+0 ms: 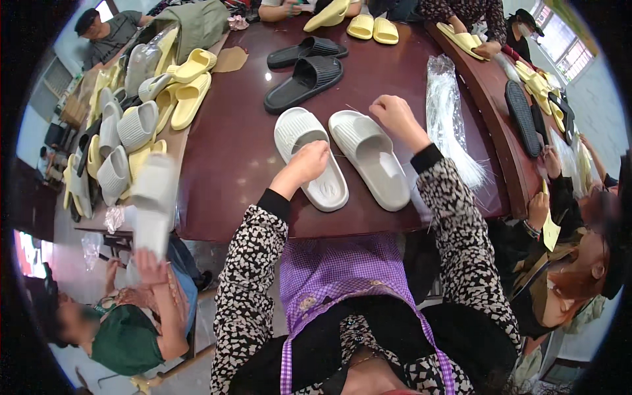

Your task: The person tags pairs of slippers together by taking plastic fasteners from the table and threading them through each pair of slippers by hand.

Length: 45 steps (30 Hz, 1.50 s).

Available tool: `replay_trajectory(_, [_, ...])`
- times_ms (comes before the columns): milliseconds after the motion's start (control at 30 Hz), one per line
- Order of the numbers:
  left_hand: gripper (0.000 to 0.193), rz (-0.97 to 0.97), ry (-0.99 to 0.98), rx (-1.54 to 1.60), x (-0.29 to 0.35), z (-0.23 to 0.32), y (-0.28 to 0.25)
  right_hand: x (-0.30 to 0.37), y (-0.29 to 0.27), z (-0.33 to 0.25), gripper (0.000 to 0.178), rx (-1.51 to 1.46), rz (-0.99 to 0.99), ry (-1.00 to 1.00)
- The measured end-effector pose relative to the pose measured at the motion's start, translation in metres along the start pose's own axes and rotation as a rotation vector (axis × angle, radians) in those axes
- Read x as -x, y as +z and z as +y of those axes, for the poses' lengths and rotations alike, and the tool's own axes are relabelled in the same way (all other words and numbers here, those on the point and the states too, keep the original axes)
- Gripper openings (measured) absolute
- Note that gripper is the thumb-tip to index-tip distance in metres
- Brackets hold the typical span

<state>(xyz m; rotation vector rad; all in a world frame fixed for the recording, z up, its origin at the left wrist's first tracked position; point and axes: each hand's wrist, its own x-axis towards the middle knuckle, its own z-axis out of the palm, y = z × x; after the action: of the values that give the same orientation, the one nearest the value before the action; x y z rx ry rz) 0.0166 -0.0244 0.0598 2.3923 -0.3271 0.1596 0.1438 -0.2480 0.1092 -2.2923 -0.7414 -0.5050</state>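
A pair of light grey slide slippers lies side by side on the dark red table in front of me, toes pointing away. My left hand (306, 166) is closed in a pinch over the opening of the left slipper (329, 187). Close to its fingertips a faint thin line shows, but what they hold is too small to tell. Just beyond the toe strap of the right slipper (382, 168), my right hand (398, 120) pinches with thumb and forefinger. A thin pale strand runs from those fingers toward the slipper's toe.
A clear bag of thin white plastic strands (444, 108) lies to the right. Black slippers (306, 82) rest beyond the pair. Yellow and grey slippers (137, 126) are heaped at left, where a person's hand (153, 268) moves a grey slipper (155, 204). Other people work around the table.
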Motion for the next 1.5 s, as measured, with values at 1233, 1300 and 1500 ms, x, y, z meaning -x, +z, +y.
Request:
replay_trajectory(1233, [0.013, -0.04, 0.165, -0.059, 0.041, 0.036, 0.004, -0.028, 0.076, -0.042, 0.024, 0.044, -0.647, -0.411])
replay_trajectory(1300, [0.012, -0.062, 0.152, -0.055, 0.045, 0.036, 0.004, -0.025, 0.082, -0.039, 0.026, -0.034, -0.68, -0.352])
replay_trajectory(1500, [0.011, 0.005, 0.186, -0.016, 0.056, 0.037, 0.005, -0.014, 0.079, -0.054, 0.027, -0.163, -0.697, -0.169])
